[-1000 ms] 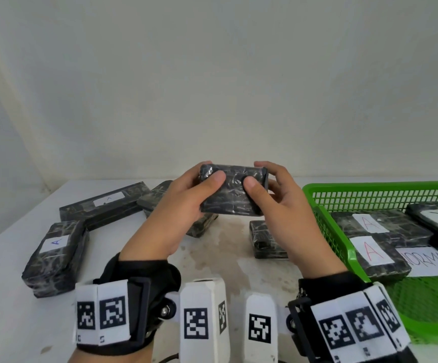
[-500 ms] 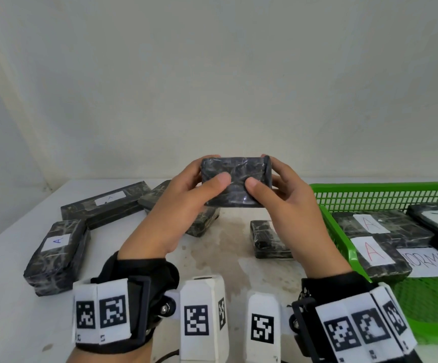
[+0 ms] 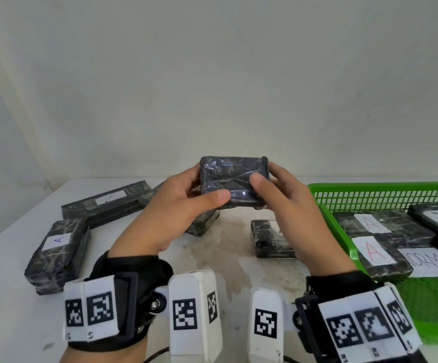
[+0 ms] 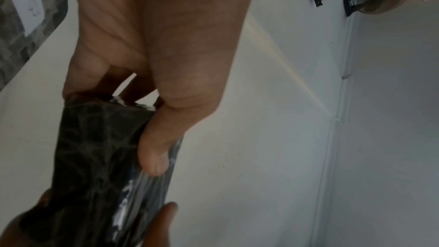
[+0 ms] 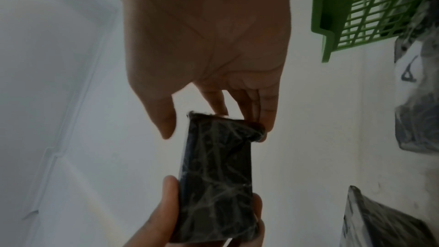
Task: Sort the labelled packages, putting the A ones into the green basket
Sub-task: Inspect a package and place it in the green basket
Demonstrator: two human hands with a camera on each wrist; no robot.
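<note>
Both hands hold one black plastic-wrapped package [image 3: 232, 180] up above the table's middle. My left hand [image 3: 186, 203] pinches its left end, thumb on the near face; my right hand [image 3: 280, 195] pinches its right end. No label shows on the side facing me. In the left wrist view the package [image 4: 99, 157] lies under my thumb; in the right wrist view the package [image 5: 218, 172] runs between both hands. The green basket [image 3: 325, 218] stands at the right with three A-labelled packages [image 3: 377, 255] inside.
On the white table lie an A-labelled package [image 3: 56, 247] at the left, a long labelled one [image 3: 107, 203] behind it, another partly hidden behind my left hand, and a small one [image 3: 270, 238] near the basket. A paper reading NORMAL [image 3: 432, 260] lies in the basket.
Both hands have raised the package a little and tilted it, so its broad face now turns more toward me. The packages on the table have not moved.
</note>
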